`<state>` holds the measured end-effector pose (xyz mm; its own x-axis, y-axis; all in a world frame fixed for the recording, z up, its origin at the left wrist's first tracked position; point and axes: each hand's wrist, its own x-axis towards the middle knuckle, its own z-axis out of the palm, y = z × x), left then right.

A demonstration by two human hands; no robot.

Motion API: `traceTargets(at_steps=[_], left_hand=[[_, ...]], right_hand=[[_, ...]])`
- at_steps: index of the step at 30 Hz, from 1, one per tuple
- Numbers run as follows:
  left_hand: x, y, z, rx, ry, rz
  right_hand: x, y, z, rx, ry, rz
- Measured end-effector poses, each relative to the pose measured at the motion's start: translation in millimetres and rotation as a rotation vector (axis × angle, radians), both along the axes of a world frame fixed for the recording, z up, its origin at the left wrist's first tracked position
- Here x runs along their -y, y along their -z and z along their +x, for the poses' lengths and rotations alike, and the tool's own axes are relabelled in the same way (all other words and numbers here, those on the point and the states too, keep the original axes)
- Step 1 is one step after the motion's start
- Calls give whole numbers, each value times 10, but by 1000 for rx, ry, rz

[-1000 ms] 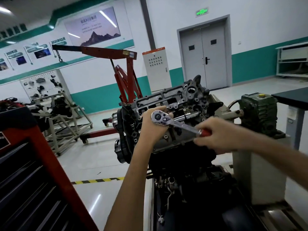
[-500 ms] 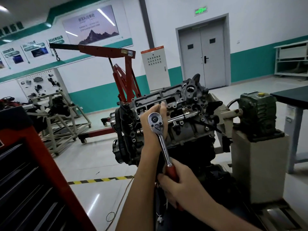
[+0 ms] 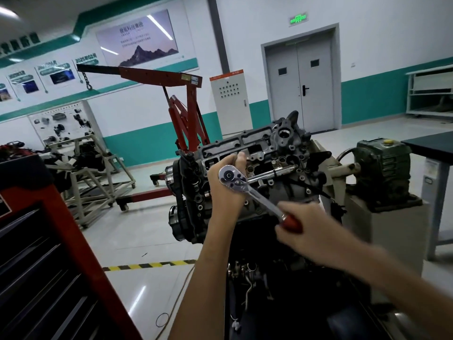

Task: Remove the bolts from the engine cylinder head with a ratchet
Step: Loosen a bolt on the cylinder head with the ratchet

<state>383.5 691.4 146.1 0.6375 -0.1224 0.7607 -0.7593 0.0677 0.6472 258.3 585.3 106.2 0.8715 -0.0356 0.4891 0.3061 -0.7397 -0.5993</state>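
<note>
The grey engine cylinder head [image 3: 274, 153] sits tilted on an engine stand, its bolt holes facing me. A chrome ratchet [image 3: 247, 190] with a red grip has its round head at the left side of the cylinder head. A long extension bar [image 3: 274, 172] runs from the ratchet head to the right, into the cylinder head. My left hand [image 3: 226, 190] wraps around the ratchet head from behind. My right hand [image 3: 301, 224] grips the red handle, which points down and to the right. The bolt under the tool is hidden.
A red tool cabinet [image 3: 49, 266] stands close on my left. A green gearbox [image 3: 382, 168] on a beige pedestal [image 3: 382, 241] carries the engine on the right. A red engine hoist [image 3: 181, 111] stands behind, and a dark table [image 3: 431, 146] at the far right.
The ratchet handle swung down to point toward me, then back up to the lower right. My right hand moved with it. My left hand stayed on the ratchet head.
</note>
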Motion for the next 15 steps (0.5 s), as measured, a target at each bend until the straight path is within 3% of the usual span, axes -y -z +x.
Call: traceTargets(at_steps=[3,6,9,12,15], left_hand=[[71,-31,-31,4,-25,-34],[59,-33,-37,28,-11,4],[-54,-48,26,37,30,121],[-156,-93,53,86,98,289],[-152,-125,41,93,93,373]], right_hand=[[-503,355,-22,34,-60,324],[-680,403,4,-8,-101,408],[-313,195,-17,-62,-92,204],[265,-288,19,-151,-58,-165],[584,-672,98,-76,60,-451]])
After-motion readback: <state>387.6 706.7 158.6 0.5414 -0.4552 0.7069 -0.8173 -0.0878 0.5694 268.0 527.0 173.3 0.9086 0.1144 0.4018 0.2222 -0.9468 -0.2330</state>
